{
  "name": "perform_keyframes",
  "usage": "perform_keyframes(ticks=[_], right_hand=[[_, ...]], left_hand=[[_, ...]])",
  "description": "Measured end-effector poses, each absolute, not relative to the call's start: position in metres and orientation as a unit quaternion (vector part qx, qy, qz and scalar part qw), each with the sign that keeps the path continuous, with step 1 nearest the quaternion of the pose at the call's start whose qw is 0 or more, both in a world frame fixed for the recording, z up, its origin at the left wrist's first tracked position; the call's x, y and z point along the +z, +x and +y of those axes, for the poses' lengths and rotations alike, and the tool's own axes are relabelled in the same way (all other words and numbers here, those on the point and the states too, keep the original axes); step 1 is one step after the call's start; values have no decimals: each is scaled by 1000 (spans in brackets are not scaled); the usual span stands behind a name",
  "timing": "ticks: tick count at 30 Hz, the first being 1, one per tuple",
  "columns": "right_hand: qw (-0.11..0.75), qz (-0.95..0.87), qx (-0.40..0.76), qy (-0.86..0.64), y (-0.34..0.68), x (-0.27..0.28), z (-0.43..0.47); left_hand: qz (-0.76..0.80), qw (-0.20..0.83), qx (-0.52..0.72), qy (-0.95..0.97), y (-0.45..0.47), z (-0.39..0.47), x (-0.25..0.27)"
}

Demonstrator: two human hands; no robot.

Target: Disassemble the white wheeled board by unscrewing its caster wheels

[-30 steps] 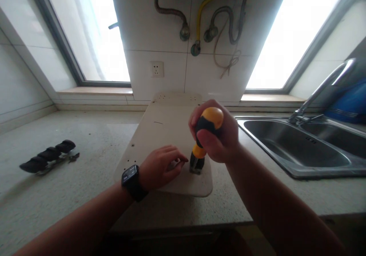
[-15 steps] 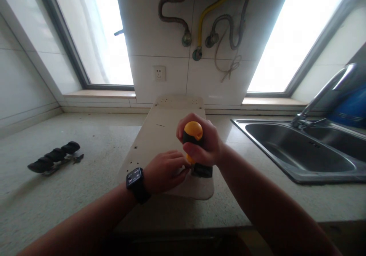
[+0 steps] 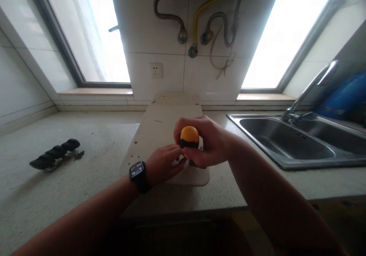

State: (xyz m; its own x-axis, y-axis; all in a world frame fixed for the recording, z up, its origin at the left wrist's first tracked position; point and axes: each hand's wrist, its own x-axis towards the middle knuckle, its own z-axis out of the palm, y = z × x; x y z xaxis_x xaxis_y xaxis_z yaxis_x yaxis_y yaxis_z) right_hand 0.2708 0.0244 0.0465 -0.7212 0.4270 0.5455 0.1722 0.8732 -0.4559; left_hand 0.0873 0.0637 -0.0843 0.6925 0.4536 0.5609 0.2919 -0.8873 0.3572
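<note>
A person's right hand (image 3: 210, 140) wraps tightly around a yellow-and-black screwdriver (image 3: 189, 135) above a cream, hole-drilled board (image 3: 148, 134) on a speckled countertop (image 3: 100, 134). Over the past second, the tool swings left from the black fitting (image 3: 199, 166) near the board's close right corner to meet the left hand (image 3: 162, 164), its handle now nearly end-on to the camera. The change seems to bring both hands to work on one spot.

The screwdriver sits inside the right fist, just right of the left hand's fingertips, which close together at the handle's base; whether they pinch anything cannot be told. The right hand hides most of the fitting, and the tool's tip is out of sight. A black ribbed part (image 3: 55, 154) lies well apart, at left.
</note>
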Motion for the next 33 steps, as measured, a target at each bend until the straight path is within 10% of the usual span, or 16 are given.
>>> perform_keyframes(ticks=[33], right_hand=[[279,-796,-18,-536,245,64,-50]], left_hand=[[201,182,356,894,84,54,-93]])
